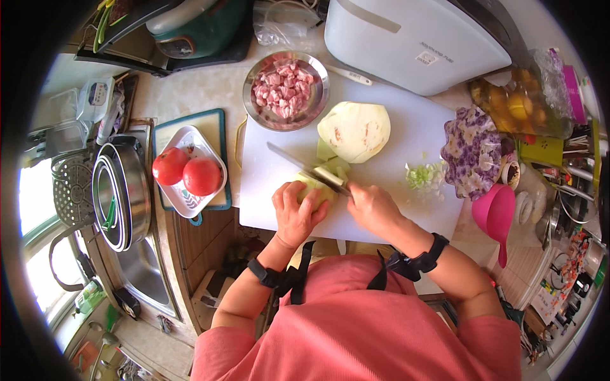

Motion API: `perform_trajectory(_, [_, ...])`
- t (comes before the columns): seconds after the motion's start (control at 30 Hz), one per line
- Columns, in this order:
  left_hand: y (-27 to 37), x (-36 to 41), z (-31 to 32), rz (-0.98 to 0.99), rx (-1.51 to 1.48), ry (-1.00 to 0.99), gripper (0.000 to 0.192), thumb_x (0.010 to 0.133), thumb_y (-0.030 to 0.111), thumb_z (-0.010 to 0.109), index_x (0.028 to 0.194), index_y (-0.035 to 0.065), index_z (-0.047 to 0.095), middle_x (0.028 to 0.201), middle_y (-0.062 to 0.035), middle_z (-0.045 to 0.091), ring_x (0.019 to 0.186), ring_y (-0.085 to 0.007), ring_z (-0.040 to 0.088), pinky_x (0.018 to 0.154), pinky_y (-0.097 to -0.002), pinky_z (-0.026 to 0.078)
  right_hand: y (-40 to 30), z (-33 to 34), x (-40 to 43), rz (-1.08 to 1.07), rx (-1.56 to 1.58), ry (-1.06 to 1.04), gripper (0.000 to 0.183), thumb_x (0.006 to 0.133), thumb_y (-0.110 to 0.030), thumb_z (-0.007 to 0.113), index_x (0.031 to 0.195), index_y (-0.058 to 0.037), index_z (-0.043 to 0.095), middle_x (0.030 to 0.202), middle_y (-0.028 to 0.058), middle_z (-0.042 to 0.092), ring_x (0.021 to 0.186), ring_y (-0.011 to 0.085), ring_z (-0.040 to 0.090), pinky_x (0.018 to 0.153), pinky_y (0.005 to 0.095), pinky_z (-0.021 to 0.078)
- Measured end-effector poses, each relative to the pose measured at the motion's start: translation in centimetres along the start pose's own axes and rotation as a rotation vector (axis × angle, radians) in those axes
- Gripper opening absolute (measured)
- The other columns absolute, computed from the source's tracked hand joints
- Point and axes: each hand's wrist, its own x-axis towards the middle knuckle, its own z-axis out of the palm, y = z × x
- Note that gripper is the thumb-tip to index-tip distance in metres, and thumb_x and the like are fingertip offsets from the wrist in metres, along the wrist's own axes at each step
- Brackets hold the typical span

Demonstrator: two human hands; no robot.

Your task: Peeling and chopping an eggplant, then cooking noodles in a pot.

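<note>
My right hand (374, 207) grips a kitchen knife (288, 157), its blade slanting away to the upper left over the white cutting board (267, 205). Under my left hand (298, 209) is a pale, peeled piece of vegetable (310, 183), pressed against the board beside the blade. Cut pale green sticks (330, 175) lie along the knife and just beyond it. A larger peeled pale vegetable (355, 131), perhaps cabbage or kohlrabi, rests farther back on the board. Chopped green-and-white pieces (424, 176), like scallion, are heaped on the right of the board.
A steel bowl of diced raw meat (283, 88) stands at the board's back left. Two tomatoes (202, 176) sit in a white tray (190, 212) on a smaller board. To the right are a purple floral dish (469, 152) and a pink ladle (495, 209). A white appliance (405, 43) borders the back.
</note>
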Motion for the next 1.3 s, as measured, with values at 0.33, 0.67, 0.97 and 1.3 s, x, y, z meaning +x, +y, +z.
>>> perform_trajectory(0.33, [-0.1, -0.8, 0.4, -0.021, 0.065, 0.017, 0.038, 0.061, 0.020, 0.073, 0.095, 0.0129, 0.057, 0.098, -0.0103, 0.048, 0.093, -0.0282, 0.046, 0.078, -0.0387, 0.038, -2.1, -6.7, -3.9, -0.085, -0.217, -0.167, 0.008, 0.074, -0.001, 0.054, 0.080, 0.0003, 0.050, 0.057, 0.0177, 0.055, 0.053, 0.0325, 0.059, 0.047, 0.0407, 0.0469])
perform_trajectory(0.67, [0.0, 0.0, 0.2, 0.041, -0.056, 0.013, 0.044, 0.060, 0.017, 0.074, 0.099, 0.0101, 0.055, 0.102, -0.0119, 0.047, 0.092, -0.0299, 0.046, 0.081, -0.0404, 0.037, 0.5, 0.2, 1.1, -0.195, -0.200, 0.004, 0.009, 0.076, -0.004, 0.053, 0.084, 0.0000, 0.052, 0.058, 0.0173, 0.057, 0.053, 0.0331, 0.059, 0.046, 0.0404, 0.0476])
perform_trajectory(0.97, [-0.1, -2.0, 0.5, 0.021, 0.044, 0.029, 0.050, 0.059, 0.018, 0.074, 0.103, 0.0046, 0.055, 0.104, -0.0154, 0.046, 0.095, -0.0330, 0.044, 0.080, -0.0417, 0.036, -2.3, -7.1, -2.9, -0.214, -0.295, -0.155, 0.006, 0.073, -0.001, 0.054, 0.077, -0.0011, 0.050, 0.058, 0.0157, 0.055, 0.052, 0.0325, 0.058, 0.045, 0.0396, 0.0467])
perform_trajectory(1.3, [0.3, -0.8, 0.4, -0.004, -0.043, 0.074, 0.042, 0.062, 0.015, 0.072, 0.099, 0.0095, 0.054, 0.097, -0.0089, 0.047, 0.091, -0.0278, 0.046, 0.080, -0.0370, 0.040, -1.1, -1.6, 1.5, -0.206, -0.255, -0.109, 0.005, 0.076, -0.002, 0.051, 0.080, -0.0014, 0.049, 0.059, 0.0173, 0.057, 0.057, 0.0336, 0.061, 0.049, 0.0415, 0.0480])
